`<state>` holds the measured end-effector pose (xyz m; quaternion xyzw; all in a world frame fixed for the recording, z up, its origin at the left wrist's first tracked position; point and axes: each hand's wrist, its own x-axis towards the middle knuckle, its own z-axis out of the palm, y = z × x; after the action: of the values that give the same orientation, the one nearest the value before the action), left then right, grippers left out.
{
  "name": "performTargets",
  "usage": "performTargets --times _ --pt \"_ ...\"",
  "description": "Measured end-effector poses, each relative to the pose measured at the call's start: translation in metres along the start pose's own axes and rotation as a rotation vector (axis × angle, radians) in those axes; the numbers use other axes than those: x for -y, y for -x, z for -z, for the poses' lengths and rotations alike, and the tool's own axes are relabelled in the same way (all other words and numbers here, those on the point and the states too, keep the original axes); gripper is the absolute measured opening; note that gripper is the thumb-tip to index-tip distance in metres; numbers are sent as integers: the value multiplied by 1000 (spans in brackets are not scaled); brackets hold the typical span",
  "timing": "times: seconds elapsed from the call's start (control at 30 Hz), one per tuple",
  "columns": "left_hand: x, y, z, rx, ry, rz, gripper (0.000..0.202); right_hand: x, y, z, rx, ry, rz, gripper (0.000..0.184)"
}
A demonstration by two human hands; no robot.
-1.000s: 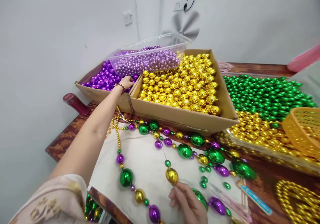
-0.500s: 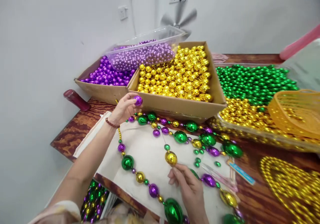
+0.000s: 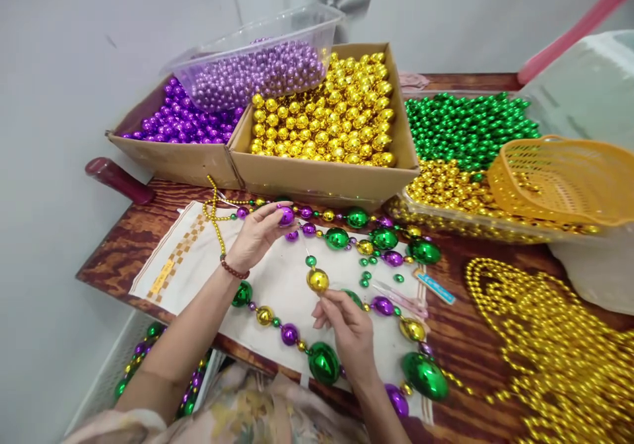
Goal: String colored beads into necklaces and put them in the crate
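Note:
My left hand [image 3: 260,236] pinches a shiny purple bead [image 3: 286,216] above the back of the white cloth [image 3: 203,275]. Closer to me, my right hand [image 3: 344,328] has its fingertips closed at the lower side of a gold bead [image 3: 317,279]. Just above that one sits a small green bead [image 3: 310,260], and a thin line rises from it toward the left hand. Around both hands curves a strand of green, gold and purple beads, including a large green bead [image 3: 323,363]. Several loose green beads [image 3: 365,276] lie right of the hands.
Behind the cloth stand cardboard boxes of purple beads [image 3: 193,123] and gold beads [image 3: 341,123], with a clear tub [image 3: 257,67] resting on top. Right are green beads [image 3: 460,123], an orange basket [image 3: 559,199], gold bead strings [image 3: 559,351], pink-handled scissors [image 3: 403,298] and a dark red bottle [image 3: 119,180].
My left hand with the purple bead has come away from the box front, down over the cloth toward the line. My right hand keeps its pinch at the gold bead. The view has shifted.

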<state>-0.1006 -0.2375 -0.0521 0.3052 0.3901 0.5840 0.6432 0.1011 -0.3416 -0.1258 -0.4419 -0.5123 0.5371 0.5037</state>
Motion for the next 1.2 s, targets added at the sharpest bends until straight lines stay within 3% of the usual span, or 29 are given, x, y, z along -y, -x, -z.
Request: performTargets --times 0.2,0.33,0.83,1.1,1.2 --pt "5 4 -3 -71 265 141 17 0 4 0 46 62 40 11" --pt "6 4 -6 -112 292 189 15 2 4 0 54 74 45 11" --pt "7 9 -10 -36 146 97 28 -1 3 -6 -1 103 1 11" --pt "25 27 -22 -7 107 61 30 -2 -9 -17 -69 61 -55 14" --pt "30 32 -22 -35 109 69 30 0 -8 -16 3 22 -85 16"
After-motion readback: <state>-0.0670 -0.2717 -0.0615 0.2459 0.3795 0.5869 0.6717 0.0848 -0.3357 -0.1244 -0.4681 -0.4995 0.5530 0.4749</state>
